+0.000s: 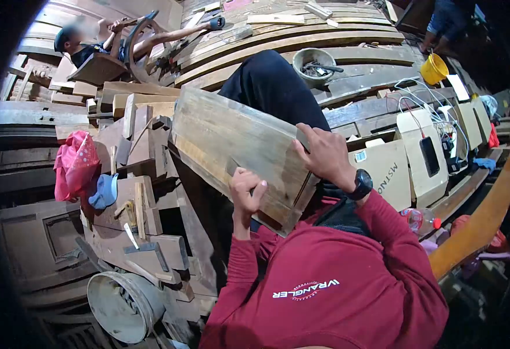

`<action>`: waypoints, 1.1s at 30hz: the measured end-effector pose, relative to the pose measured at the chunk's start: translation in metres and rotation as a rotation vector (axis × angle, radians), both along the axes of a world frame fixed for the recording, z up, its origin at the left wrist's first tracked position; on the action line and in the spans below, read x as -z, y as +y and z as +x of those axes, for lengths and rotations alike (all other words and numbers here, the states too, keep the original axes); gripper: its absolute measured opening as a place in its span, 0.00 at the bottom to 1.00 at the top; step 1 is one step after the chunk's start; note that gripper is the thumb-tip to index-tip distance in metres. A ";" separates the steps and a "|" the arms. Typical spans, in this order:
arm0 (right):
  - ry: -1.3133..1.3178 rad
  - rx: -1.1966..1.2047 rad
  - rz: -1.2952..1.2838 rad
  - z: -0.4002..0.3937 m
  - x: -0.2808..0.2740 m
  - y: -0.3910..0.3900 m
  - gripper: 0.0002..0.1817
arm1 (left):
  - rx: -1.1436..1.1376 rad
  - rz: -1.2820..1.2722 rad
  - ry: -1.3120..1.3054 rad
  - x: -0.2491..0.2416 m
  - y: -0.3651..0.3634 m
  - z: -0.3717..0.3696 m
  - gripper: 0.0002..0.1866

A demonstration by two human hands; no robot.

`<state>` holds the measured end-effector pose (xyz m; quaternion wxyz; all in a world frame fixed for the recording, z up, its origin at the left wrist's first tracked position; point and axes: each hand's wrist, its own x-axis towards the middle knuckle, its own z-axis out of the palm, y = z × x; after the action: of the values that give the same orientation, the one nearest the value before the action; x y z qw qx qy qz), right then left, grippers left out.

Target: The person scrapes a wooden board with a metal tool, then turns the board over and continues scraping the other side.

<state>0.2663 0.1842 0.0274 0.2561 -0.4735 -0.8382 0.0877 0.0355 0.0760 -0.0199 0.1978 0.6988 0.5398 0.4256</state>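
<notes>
A flat wooden panel [231, 136] with bevelled edges lies tilted across my lap, over a raised knee in dark trousers. My left hand [247, 192] is closed at the panel's near left edge, fingers curled and thumb up. A small dark piece [231, 167] shows at its fingertips; what it is I cannot make out. My right hand [328, 157], with a black watch [361, 184] on the wrist, grips the panel by its right corner. Its fingers bend over the wood, and a dark grey bit lies between thumb and forefinger.
To the left are stacked boards, a pink cloth [76, 166], a blue cap [104, 192], a try square [149, 250] and a dirty white bucket [124, 305]. Cardboard boxes [383, 171], cables and a phone [429, 156] lie right. A seated person [95, 52] is far left; another person's legs [444, 26] far right.
</notes>
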 end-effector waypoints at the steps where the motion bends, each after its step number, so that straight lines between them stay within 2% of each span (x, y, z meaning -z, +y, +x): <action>1: 0.004 0.002 0.006 0.000 0.000 0.001 0.16 | 0.075 0.057 -0.162 -0.011 -0.003 0.012 0.11; 4: -0.020 0.001 -0.011 -0.002 0.000 -0.005 0.17 | 0.286 0.084 -0.216 -0.041 -0.020 0.061 0.12; 7: -0.007 -0.007 0.009 0.000 0.003 -0.002 0.17 | 0.305 0.082 -0.139 -0.038 -0.019 0.062 0.11; 10: -0.019 -0.002 -0.025 0.000 0.001 -0.001 0.16 | 0.098 0.061 0.006 -0.013 -0.002 0.027 0.13; 11: -0.016 -0.001 -0.018 0.000 0.001 -0.002 0.16 | 0.081 0.047 0.013 -0.018 -0.001 0.023 0.15; 14: -0.017 -0.005 -0.006 0.000 0.001 -0.002 0.17 | 0.339 0.146 -0.317 -0.041 -0.015 0.060 0.17; 16: 0.012 -0.008 -0.026 -0.001 0.003 -0.006 0.16 | 0.406 0.099 -0.166 -0.050 -0.021 0.083 0.15; 20: 0.012 -0.007 -0.004 0.002 0.002 -0.002 0.14 | 0.109 0.098 -0.002 -0.011 0.001 0.058 0.13; 21: 0.016 -0.007 -0.004 0.002 0.002 -0.003 0.14 | 0.103 0.104 0.048 -0.010 0.008 0.041 0.14; 25: 0.011 -0.014 -0.033 0.000 0.000 -0.003 0.14 | 0.321 0.108 -0.250 -0.042 -0.010 0.063 0.15; 26: 0.001 -0.013 -0.049 -0.001 -0.002 -0.002 0.13 | 0.356 0.117 -0.143 -0.042 -0.010 0.070 0.14; 30: 0.009 -0.015 -0.009 0.000 0.003 -0.001 0.14 | 0.095 0.121 -0.016 -0.009 0.013 0.039 0.16; 31: 0.011 -0.019 -0.028 0.001 0.001 -0.001 0.14 | 0.023 0.068 -0.069 -0.007 0.016 0.026 0.18; 32: 0.014 -0.019 -0.017 0.001 0.000 -0.001 0.14 | 0.042 0.051 -0.060 -0.012 0.015 0.015 0.18; 33: 0.019 -0.019 -0.003 0.001 0.000 -0.001 0.14 | 0.126 0.093 -0.189 -0.023 0.013 0.024 0.19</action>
<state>0.2672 0.1835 0.0277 0.2624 -0.4650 -0.8401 0.0960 0.0592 0.0887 0.0034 0.2416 0.6966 0.4534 0.5008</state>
